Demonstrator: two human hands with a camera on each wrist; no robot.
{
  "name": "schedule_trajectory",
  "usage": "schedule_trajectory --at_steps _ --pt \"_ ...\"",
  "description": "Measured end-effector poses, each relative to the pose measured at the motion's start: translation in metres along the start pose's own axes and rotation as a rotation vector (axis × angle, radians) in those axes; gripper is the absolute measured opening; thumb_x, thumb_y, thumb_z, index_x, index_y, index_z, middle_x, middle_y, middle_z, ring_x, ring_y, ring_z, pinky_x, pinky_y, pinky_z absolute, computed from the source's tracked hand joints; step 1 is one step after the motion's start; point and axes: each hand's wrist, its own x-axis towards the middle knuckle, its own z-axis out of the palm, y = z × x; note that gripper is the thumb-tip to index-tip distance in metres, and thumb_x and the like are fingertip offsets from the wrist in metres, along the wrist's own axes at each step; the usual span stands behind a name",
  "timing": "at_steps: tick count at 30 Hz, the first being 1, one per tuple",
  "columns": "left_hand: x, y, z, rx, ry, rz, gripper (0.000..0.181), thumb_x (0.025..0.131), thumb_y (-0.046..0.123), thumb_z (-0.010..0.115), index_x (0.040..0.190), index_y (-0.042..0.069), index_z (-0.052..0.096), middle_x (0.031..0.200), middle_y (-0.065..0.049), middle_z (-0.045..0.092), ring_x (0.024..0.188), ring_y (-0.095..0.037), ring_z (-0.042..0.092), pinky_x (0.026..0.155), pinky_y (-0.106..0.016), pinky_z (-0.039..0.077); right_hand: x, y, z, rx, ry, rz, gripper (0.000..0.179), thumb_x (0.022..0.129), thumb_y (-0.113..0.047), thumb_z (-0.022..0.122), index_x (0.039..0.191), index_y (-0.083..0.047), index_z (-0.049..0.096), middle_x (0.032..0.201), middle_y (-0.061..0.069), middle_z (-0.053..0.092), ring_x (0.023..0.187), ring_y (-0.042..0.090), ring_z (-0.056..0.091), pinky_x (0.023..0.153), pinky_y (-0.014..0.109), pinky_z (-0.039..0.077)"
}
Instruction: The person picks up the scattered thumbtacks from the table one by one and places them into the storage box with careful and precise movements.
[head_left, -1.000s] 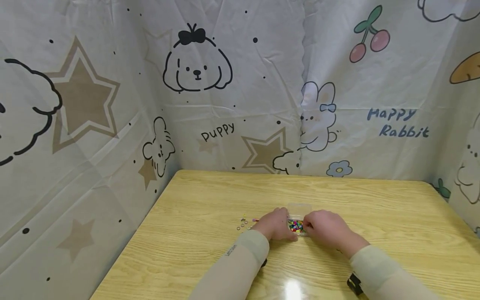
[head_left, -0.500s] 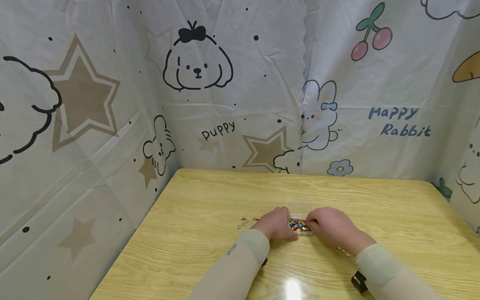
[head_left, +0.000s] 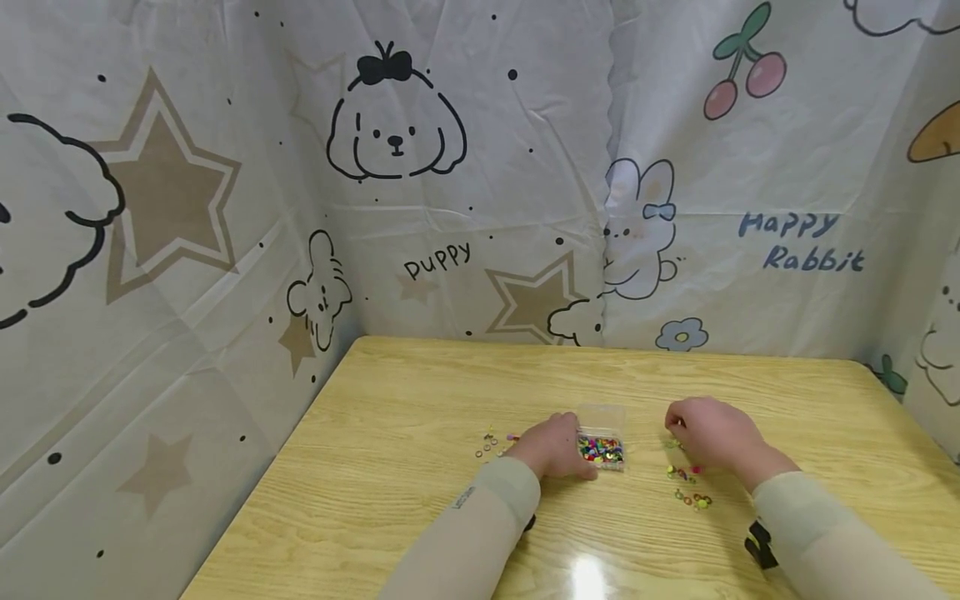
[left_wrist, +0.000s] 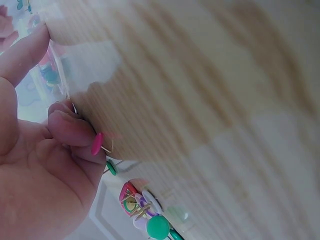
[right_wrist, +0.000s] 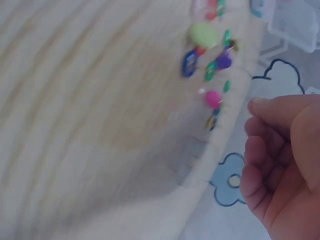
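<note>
A small clear plastic box (head_left: 617, 467) with its lid (head_left: 602, 414) raised holds many colourful thumbtacks (head_left: 600, 450). My left hand (head_left: 553, 446) grips its left side, thumb at the near corner and fingers at the back. In the left wrist view a pink thumbtack (left_wrist: 96, 145) shows close by the curled fingers. My right hand (head_left: 712, 429) hovers right of the box, over loose thumbtacks (head_left: 682, 473). Its fingers (right_wrist: 255, 155) are curled and the thumb tip is near the index finger; I cannot tell whether a thumbtack is between them.
More thumbtacks (head_left: 487, 446) lie left of the box, partly hidden behind my left hand. Another small group (head_left: 693, 500) lies on the wooden table (head_left: 420, 500) near my right wrist. A printed curtain (head_left: 450, 208) hangs behind the table.
My right hand has left the box and moved right, over the loose thumbtacks there, uncovering the box's right part and more of those thumbtacks. My left hand stays at the box.
</note>
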Motion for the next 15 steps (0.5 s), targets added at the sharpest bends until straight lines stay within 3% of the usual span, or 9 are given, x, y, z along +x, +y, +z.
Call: schedule_trajectory --at_steps 11,15 --pt "0.001 0.0 0.0 -0.025 0.005 -0.014 0.064 0.079 0.046 0.087 0.126 0.014 0.057 0.105 0.001 0.057 0.079 -0.015 0.054 0.073 -0.034 0.049 -0.004 0.005 0.013 0.014 -0.018 0.003 0.013 0.093 -0.015 0.067 0.082 -0.021 0.064 0.068 -0.009 0.053 0.065 0.011 0.05 0.062 0.037 0.043" --pt "0.002 0.0 0.001 -0.027 0.003 -0.028 0.065 0.079 0.047 0.087 0.126 0.015 0.057 0.107 0.001 0.057 0.081 -0.015 0.054 0.076 -0.035 0.05 -0.004 0.002 0.015 0.003 -0.011 -0.001 0.018 0.094 -0.015 0.068 0.079 -0.021 0.06 0.07 -0.009 0.053 0.065 0.012 0.048 0.061 0.036 0.042"
